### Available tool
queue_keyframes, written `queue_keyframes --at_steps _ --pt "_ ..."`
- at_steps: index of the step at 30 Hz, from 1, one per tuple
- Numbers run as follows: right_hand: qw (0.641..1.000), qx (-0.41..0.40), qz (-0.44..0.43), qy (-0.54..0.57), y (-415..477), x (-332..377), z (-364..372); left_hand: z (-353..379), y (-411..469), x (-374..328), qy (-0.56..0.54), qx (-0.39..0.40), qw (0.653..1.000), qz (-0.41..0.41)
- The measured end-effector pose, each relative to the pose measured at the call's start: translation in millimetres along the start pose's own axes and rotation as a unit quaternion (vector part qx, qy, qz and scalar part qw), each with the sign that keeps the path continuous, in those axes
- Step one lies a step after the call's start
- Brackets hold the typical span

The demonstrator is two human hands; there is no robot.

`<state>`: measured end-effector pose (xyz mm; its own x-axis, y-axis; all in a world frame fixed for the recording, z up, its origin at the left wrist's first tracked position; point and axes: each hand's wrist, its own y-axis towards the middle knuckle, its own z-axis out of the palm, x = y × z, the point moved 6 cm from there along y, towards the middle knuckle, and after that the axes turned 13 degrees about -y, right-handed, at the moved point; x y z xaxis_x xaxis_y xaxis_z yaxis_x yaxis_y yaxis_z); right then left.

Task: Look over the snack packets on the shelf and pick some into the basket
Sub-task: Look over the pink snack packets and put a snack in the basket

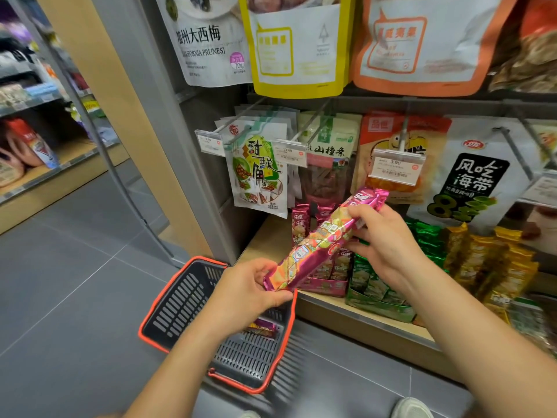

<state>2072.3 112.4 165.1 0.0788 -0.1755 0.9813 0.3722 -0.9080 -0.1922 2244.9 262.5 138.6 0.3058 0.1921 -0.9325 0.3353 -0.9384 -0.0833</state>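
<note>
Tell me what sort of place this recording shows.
Probably a convenience store or small supermarket: snack packets hang on pegs behind price tags, more fill the shelf, and a red-rimmed shopping basket sits on the floor.

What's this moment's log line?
left hand: holds pink packet low end | right hand: holds top end | basket: on floor

pink packet [325, 236]: long, glossy, tilted; low end gripped in my left hand [250, 288], high end in my right hand [388, 239] | basket [180, 309]: grey, red-rimmed, on the floor, one purple packet [263, 327] inside | shelf [262, 242]: pink packets [301, 221], green packets [373, 285] and yellow packets [494, 267] in rows
</note>
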Motion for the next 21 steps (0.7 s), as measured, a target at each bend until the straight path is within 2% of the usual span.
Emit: queue_keyframes --at_steps 2,4,6,8,12,17,19,21 --pt "0.999 0.024 0.01 0.03 1 1 -5 -9 0 3 -0.07 -0.036 0.997 -0.012" --pt "0.996 0.061 0.017 0.054 1 2 -7 -19 1 5 -0.197 -0.066 0.978 -0.027" --pt "0.994 0.094 0.015 0.053 -1 4 -6 -23 0 4 -0.318 -0.054 0.945 -0.046" --pt "0.992 0.114 0.01 0.051 -2 5 -4 -25 1 2 -0.374 -0.05 0.925 -0.046" --pt "0.986 0.143 0.006 0.08 -4 5 2 -32 4 4 -0.369 -0.126 0.92 -0.025" --pt "0.989 0.142 0.028 0.029 -5 1 4 -41 5 8 -0.387 -0.141 0.911 -0.018" --pt "0.991 0.128 0.02 0.022 -6 2 5 -39 6 10 -0.362 -0.125 0.924 -0.023" --pt "0.993 0.117 0.002 -0.003 -7 4 4 -36 7 10 -0.263 -0.109 0.959 -0.007"
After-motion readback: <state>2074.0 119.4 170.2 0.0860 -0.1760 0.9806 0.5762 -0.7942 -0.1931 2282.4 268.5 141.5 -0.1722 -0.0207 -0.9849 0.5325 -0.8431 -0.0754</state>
